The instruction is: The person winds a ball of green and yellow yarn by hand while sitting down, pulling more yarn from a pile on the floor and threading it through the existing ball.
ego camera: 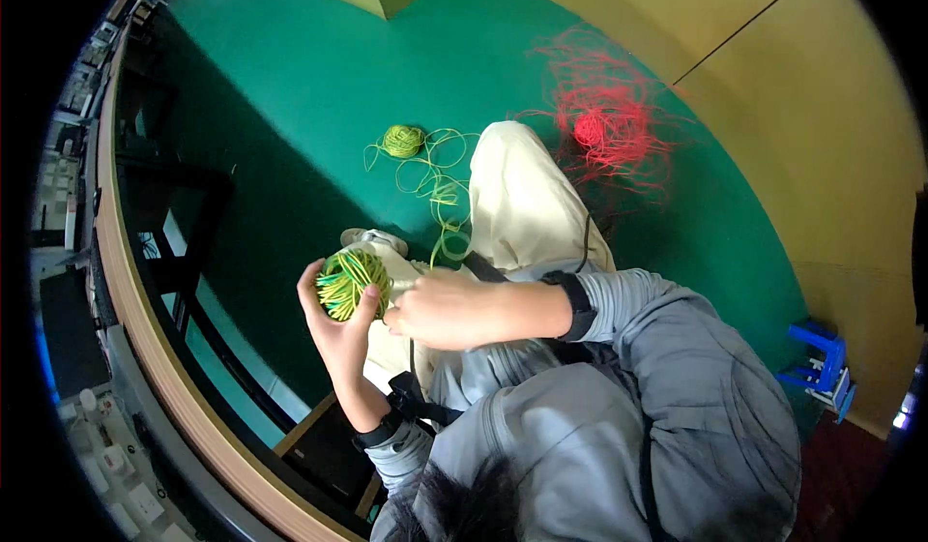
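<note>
My left hand (pixel 346 330) holds a ball of yellow-green cord (pixel 346 294), its thumb across the front and its fingers around the left side. Close to the ball's right side, my right hand (pixel 442 310) has its fingers curled on a strand of the cord. The strand's exact place between the fingers is hidden. Loose loops of the same cord (pixel 444 192) run over the floor and reach up to the right hand. Beyond them, a smaller yellow-green ball (pixel 403 141) lies on the floor.
A tangled heap of red cord (pixel 616 132) lies on the green floor (pixel 290 70) beyond my bent knee (pixel 518 179). A wooden table edge (pixel 138 310) curves along the left. Yellow panels (pixel 783 143) stand at the right, near a blue stool-like object (pixel 823 364).
</note>
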The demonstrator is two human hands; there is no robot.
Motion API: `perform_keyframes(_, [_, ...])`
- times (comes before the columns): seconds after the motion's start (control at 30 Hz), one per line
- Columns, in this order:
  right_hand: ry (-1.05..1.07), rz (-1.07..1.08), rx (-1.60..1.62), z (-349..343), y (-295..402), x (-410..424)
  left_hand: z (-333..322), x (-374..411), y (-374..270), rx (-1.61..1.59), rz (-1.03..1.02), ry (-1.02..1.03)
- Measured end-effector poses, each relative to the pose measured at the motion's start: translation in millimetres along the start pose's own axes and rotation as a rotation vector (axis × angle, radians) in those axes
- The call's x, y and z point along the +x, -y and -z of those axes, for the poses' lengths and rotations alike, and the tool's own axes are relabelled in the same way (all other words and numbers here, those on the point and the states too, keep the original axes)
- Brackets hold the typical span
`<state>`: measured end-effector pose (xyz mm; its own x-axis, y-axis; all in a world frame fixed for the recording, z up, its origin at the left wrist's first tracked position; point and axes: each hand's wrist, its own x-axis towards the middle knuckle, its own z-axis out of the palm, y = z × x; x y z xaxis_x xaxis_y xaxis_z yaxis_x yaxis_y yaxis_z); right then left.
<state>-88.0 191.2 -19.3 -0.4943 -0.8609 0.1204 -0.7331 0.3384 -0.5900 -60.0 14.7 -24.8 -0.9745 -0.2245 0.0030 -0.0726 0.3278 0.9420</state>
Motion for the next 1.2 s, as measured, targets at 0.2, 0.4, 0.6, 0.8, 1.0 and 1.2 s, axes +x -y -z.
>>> perform_keyframes(0.2, [-0.129,0.151,-0.025,41,-19,-2,0,-5,-25,-0.032,0.155,0.450])
perform_keyframes(0.4, [-0.054,0.136,0.176,60,-2,-1,19,-10,-11,-0.412,0.301,0.750])
perform_keyframes(0.6, [-0.080,0.157,0.370,55,-9,2,27,-11,-4,-0.434,0.389,0.960])
perform_keyframes(0.8, [-0.422,0.075,0.500,14,-35,5,15,-36,-19,-1.119,0.067,0.538])
perform_keyframes(1.0, [-0.155,-0.115,0.226,-45,-3,-6,29,2,-18,-0.870,-0.084,0.058])
perform_keyframes(1.2, [0.028,-0.041,0.022,-8,5,-5,5,3,8,-0.110,-0.050,-0.076])
